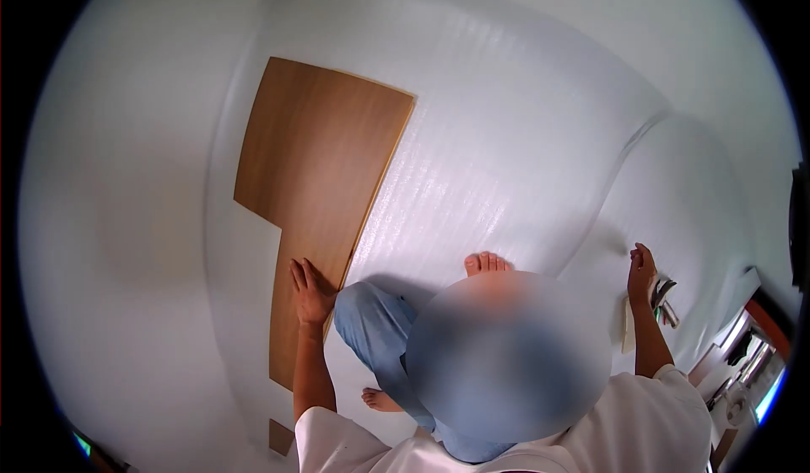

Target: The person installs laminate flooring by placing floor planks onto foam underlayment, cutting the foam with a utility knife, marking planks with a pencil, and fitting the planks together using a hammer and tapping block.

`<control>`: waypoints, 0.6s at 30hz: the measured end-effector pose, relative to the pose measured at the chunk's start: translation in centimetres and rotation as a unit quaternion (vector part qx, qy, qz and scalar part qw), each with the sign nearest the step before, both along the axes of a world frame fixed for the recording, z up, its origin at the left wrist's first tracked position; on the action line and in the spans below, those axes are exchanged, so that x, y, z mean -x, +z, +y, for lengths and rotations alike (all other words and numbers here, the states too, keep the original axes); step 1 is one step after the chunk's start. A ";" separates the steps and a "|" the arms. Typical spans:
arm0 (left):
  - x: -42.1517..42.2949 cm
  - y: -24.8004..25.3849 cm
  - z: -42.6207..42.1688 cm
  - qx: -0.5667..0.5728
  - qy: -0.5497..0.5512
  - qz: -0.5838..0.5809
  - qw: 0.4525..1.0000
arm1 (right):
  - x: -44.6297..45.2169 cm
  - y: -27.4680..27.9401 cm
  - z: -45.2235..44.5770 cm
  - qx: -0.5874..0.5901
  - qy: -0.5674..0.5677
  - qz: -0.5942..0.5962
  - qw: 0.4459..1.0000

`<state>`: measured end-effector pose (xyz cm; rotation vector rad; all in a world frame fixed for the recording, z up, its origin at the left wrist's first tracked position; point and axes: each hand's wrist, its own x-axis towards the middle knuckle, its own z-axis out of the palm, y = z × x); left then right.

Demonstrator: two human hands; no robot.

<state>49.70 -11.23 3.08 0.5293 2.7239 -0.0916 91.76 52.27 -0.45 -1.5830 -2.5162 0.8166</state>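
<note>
My left hand (310,296) lies flat on a brown wood-look floor plank (312,249), fingers spread, close to the plank's right edge. The joined planks form a stepped panel on the white sheet, with a wider section (316,131) at the far end. Out to the right, my right hand (641,272) is held away from the planks, its fingers loosely bent and no object visible in them. Beside that wrist are a dark-and-metal hand tool (666,302) and a pale strip (629,328), both partly hidden by the arm.
White foam underlay (506,161) covers the floor, with a seam or fold (620,156) running across its right side. Walls rise at left and far end. A small brown piece (280,437) lies at lower left. Assorted items (742,363) stand at lower right. A blurred round patch hides part of my legs.
</note>
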 end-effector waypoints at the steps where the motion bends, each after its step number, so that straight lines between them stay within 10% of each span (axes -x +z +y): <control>1: 0.0 -0.3 -0.3 0.003 -0.003 0.002 1.000 | 1.9 0.1 -0.3 0.015 0.012 0.010 1.000; 7: -0.1 -2.1 -1.7 -0.003 -0.026 0.022 0.999 | 3.3 0.1 1.1 -0.032 0.159 0.008 0.987; 14: -0.2 -3.7 -3.8 -0.002 -0.077 0.028 0.997 | -13.2 0.6 6.5 -0.155 -0.097 -0.228 0.956; 18: 0.5 -2.9 -2.8 0.015 -0.056 -0.010 0.998 | -17.2 2.9 4.7 -0.040 -0.183 -0.368 0.911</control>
